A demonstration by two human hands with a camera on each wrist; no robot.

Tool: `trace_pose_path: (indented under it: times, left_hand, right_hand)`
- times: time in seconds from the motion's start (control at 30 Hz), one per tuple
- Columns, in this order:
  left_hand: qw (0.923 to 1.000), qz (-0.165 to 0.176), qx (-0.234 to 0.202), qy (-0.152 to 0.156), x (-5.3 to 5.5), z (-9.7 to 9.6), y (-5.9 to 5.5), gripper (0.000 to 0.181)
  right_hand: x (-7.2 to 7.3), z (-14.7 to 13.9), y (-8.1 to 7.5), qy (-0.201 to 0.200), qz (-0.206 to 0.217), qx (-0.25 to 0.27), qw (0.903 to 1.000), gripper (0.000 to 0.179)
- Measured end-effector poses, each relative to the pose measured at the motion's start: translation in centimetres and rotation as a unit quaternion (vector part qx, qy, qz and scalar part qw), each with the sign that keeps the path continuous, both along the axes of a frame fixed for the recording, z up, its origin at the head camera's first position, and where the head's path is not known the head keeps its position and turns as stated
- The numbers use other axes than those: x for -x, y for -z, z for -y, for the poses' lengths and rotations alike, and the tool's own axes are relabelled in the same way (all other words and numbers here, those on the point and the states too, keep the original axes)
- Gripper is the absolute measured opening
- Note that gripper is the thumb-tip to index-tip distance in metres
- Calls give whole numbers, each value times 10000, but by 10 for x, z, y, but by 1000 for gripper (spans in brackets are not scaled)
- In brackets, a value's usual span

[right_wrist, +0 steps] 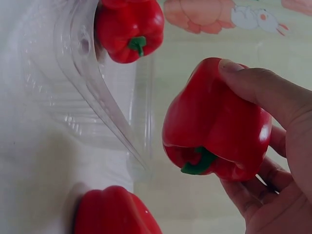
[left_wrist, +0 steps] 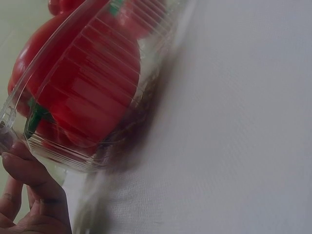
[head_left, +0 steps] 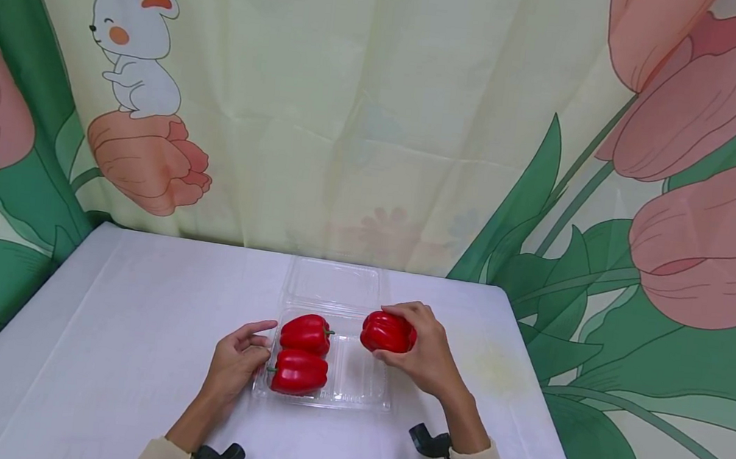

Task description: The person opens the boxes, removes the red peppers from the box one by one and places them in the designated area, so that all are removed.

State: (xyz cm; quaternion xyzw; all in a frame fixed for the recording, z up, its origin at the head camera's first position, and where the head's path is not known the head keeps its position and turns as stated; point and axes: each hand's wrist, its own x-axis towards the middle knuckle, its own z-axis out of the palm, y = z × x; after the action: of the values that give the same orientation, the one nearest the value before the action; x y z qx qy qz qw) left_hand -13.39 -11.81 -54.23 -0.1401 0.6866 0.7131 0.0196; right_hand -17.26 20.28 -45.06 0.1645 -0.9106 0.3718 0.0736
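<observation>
My right hand (head_left: 426,350) holds a red bell pepper (head_left: 387,333) over the right part of a clear plastic box (head_left: 354,405). In the right wrist view, the thumb lies across the top of this pepper (right_wrist: 214,122), fingers beneath, its green stem showing. Two more red bell peppers, one behind (head_left: 306,334) and one in front (head_left: 299,372), lie side by side in the box's left part. My left hand (head_left: 237,361) grips the box's left edge. The left wrist view shows its fingers (left_wrist: 29,170) at the box's corner, with a pepper (left_wrist: 92,78) seen through the ribbed wall.
The box's clear lid (head_left: 332,283) lies folded back toward the rear of the white table (head_left: 154,312). Another red bell pepper (right_wrist: 114,212) shows outside the box in the right wrist view. A printed curtain (head_left: 300,105) hangs behind the table.
</observation>
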Motion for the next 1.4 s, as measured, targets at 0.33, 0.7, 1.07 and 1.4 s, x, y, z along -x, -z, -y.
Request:
trace_pose_path:
  times: [0.33,0.7,1.07,1.4]
  left_hand:
    - [10000,25,-16,80,1,1,0,49]
    - [9999,3,18,101,1,1,1,50]
    - [10000,40,-22,64,1,1,0,51]
    - [10000,74,-9,35,1,1,0,51]
  right_hand:
    - [-6,-17,-1,191,-2,-31,9998,83]
    - [-15,-34,3,452,-82,-144,9988,81]
    - [-24,-51,10,626,-135,-237,9977,84]
    - [-32,-64,19,779,79,-162,9968,86]
